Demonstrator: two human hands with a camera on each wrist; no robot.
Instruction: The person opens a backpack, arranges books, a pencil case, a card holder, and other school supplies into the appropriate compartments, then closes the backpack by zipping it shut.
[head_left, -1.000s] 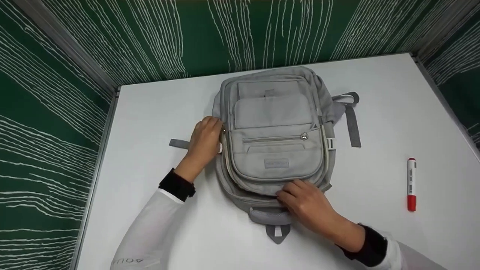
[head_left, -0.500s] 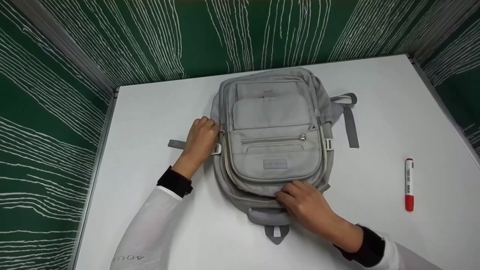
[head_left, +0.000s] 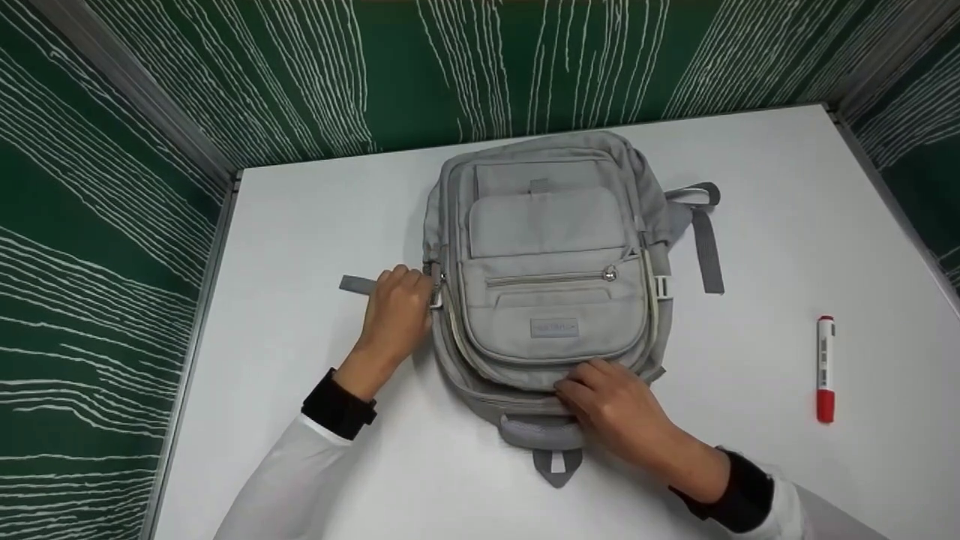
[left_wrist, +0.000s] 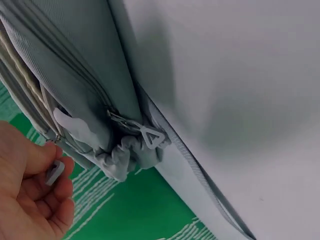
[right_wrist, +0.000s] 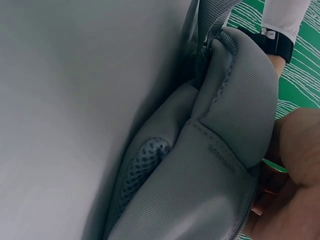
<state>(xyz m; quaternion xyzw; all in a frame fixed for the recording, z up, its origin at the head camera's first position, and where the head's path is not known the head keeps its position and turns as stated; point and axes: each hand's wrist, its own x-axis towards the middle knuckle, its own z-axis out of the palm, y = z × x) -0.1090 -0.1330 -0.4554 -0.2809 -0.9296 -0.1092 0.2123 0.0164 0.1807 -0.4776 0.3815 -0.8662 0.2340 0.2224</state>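
Observation:
A grey backpack (head_left: 555, 225) lies on the white table, its front pocket side up and its carry handle (head_left: 540, 433) toward me. At its left side my left hand (head_left: 397, 311) pinches a zipper pull (left_wrist: 55, 172); in the left wrist view the grey tab pokes out between thumb and curled fingers. The front compartment gapes open along the near, rounded edge. There my right hand (head_left: 615, 409) grips the fabric edge, its fingertips partly tucked out of sight. A second zipper pull (left_wrist: 152, 137) with a triangular tab hangs loose on the side.
A red-and-white marker (head_left: 825, 367) lies on the table (head_left: 750, 360) to the right. Straps stick out from the bag on both sides, including a grey strap (head_left: 707, 251) at right. Green walls (head_left: 405, 75) with white lines stand behind and beside the table.
My left hand has slid along the bag's left side toward me, with the zipper pull between its fingers. The right hand stays at the near edge; the marker has not moved.

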